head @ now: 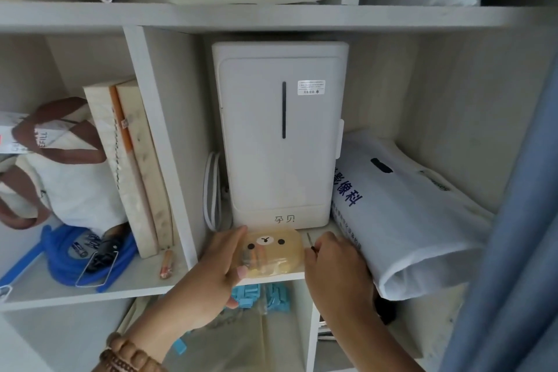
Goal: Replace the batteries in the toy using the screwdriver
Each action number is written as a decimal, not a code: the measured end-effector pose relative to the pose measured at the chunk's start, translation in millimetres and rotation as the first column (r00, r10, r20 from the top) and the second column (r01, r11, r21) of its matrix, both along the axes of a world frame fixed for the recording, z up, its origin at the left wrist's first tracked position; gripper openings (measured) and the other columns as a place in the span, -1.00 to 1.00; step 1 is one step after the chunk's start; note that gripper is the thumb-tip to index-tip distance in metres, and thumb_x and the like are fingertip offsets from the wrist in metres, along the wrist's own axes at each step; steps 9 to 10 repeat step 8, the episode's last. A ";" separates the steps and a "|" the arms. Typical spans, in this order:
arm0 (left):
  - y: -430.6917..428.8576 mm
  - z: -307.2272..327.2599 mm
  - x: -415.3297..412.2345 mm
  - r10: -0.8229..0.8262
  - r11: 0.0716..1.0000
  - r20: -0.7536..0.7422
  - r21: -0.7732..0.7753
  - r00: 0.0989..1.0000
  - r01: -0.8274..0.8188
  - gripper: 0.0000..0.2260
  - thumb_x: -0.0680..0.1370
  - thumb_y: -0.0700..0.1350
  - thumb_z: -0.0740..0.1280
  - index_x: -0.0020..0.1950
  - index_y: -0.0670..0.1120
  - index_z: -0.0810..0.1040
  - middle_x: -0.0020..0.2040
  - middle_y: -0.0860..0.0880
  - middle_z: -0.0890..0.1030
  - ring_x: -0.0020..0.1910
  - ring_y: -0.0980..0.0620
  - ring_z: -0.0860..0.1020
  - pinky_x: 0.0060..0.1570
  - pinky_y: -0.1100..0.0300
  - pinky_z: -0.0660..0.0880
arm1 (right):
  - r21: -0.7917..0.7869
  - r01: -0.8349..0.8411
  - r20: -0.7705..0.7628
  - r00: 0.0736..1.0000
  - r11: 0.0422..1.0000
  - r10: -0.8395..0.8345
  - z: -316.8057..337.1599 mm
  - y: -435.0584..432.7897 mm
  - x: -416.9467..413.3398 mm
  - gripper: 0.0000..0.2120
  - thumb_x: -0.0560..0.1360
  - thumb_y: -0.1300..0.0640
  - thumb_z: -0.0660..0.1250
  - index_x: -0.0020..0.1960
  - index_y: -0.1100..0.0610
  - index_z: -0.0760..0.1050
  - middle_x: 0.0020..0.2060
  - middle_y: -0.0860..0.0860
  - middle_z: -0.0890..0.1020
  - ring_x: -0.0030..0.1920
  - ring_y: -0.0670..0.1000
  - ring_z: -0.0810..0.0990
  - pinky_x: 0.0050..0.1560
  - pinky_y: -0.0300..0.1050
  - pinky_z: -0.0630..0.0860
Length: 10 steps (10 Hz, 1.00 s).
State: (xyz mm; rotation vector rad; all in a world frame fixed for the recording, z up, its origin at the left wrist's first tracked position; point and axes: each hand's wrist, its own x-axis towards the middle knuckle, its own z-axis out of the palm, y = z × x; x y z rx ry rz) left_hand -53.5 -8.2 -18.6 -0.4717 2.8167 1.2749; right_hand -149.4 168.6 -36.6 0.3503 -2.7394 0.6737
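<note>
The left hand (211,269) grips the bear case (270,252) on the shelf (145,284), the right hand (335,263) pinches the screwdriver (309,241); best lift both out level, batteries (255,257) inside.

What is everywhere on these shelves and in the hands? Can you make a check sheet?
Surface: pale wooden shelf, split by upright dividers.
Job's things: translucent yellow bear-face box at the shelf edge, batteries visible inside; thin dark screwdriver beside it.
Clutter: tall white appliance behind the box; white printed plastic bag to its right; blue coiled hose, cream boards and an orange battery in the left compartment.
Hands: left hand grips the box; right hand holds the screwdriver.
Cables: white cord looped beside the appliance.
Surroundings: blue curtain on the right.
</note>
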 end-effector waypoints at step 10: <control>19.9 15.4 29.9 0.035 0.998 -0.149 0.065 0.988 -0.025 -0.34 0.63 -0.18 0.25 0.56 0.25 -0.02 0.57 0.24 0.04 0.34 0.19 0.40 0.30 0.22 0.41 | 0.004 -0.121 -0.076 0.990 0.993 0.121 4.7 23.8 45.0 -0.73 0.68 -0.09 0.07 0.22 0.06 0.38 0.15 -0.01 0.52 0.04 0.02 0.68 -0.19 -0.22 0.37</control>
